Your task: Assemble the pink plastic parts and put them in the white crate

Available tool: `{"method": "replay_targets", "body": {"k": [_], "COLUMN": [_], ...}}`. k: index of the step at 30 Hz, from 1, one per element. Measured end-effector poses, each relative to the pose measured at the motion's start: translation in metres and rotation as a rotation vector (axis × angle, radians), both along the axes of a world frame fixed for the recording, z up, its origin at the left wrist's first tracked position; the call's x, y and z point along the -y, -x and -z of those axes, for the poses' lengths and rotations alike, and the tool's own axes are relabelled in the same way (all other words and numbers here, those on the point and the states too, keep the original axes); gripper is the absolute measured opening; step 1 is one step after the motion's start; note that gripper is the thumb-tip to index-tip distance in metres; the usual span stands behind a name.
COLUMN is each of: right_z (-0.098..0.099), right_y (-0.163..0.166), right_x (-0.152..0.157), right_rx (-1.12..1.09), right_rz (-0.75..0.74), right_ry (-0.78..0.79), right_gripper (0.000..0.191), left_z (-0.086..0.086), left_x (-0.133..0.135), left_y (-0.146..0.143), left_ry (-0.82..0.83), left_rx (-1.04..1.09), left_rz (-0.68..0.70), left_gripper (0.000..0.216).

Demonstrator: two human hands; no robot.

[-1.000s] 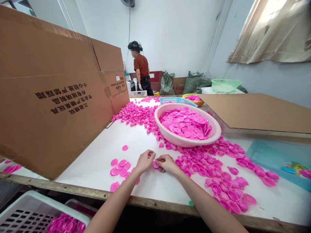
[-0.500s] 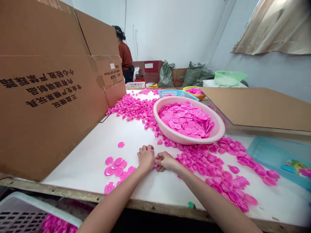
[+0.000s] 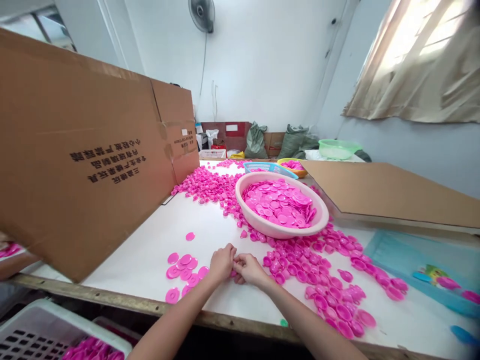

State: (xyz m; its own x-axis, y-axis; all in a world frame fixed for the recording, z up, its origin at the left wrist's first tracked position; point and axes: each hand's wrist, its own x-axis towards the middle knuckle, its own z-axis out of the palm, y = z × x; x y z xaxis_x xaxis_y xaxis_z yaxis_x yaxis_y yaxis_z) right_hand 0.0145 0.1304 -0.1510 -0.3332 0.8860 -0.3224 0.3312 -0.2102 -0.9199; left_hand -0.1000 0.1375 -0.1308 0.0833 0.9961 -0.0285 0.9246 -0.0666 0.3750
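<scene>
- The pink piece (image 3: 233, 273) is between the two hands, above the near part of the table (image 3: 251, 302), just left of the right hand (image 3: 248, 269).
- The right hand seems nearer, thumb and fingers pinching it.
- The left hand (image 3: 222, 262) curls close beside; whether it grips, I cannot tell.
- Fingers mostly hide the piece: its pointing and long axis cannot be told.

Both hands (image 3: 247, 268) together at a small pink piece (image 3: 233, 273); pink discs (image 3: 186, 259) leftward; a disc-filled basin (image 3: 275, 230) beyond.
</scene>
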Motion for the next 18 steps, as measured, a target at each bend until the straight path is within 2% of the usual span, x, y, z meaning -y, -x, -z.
{"method": "replay_targets", "body": {"k": [2,3,5,6,8,10,11,13,16,18], "right_z": [-0.008,-0.011,-0.015,-0.015,-0.01,-0.002,0.002,0.007,0.006,0.004], "right_y": [-0.012,-0.021,-0.042,-0.053,-0.069,-0.077,-0.079,-0.078,-0.07,-0.063], "right_x": [0.008,0.01,0.01,0.009,0.006,0.002,0.0,-0.004,-0.008,-0.006], "right_rx": [0.083,0.174,0.462,0.624,0.882,1.003,1.016,0.999,0.906,0.792], "right_rz": [-0.084,-0.09,-0.024,0.004,0.029,-0.02,-0.058,-0.115,-0.08,-0.031], "right_ry": [-0.194,-0.341,-0.619,-0.693,-0.737,-0.745,-0.756,-0.787,-0.823,-0.819], "right_gripper": [0.02,0.022,0.022,0.021,0.018,0.016,0.016,0.02,0.024,0.031], "left_z": [-0.014,-0.022,-0.039,-0.047,-0.059,-0.063,-0.061,-0.053,-0.036,-0.024], "left_x": [0.021,0.035,0.067,0.084,0.116,0.136,0.14,0.134,0.098,0.07], "left_y": [0.03,0.052,0.106,0.134,0.185,0.216,0.222,0.217,0.181,0.154], "left_ry": [-0.029,-0.047,-0.054,-0.032,0.043,0.062,0.045,-0.01,-0.082,-0.102], "left_rx": [0.026,0.019,-0.092,-0.205,-0.472,-0.673,-0.716,-0.671,-0.442,-0.354], "left_rz": [0.004,-0.015,-0.138,-0.242,-0.497,-0.692,-0.731,-0.684,-0.452,-0.348], "left_gripper": [0.031,0.031,0.032,0.032,0.032,0.031,0.031,0.032,0.033,0.034]}}
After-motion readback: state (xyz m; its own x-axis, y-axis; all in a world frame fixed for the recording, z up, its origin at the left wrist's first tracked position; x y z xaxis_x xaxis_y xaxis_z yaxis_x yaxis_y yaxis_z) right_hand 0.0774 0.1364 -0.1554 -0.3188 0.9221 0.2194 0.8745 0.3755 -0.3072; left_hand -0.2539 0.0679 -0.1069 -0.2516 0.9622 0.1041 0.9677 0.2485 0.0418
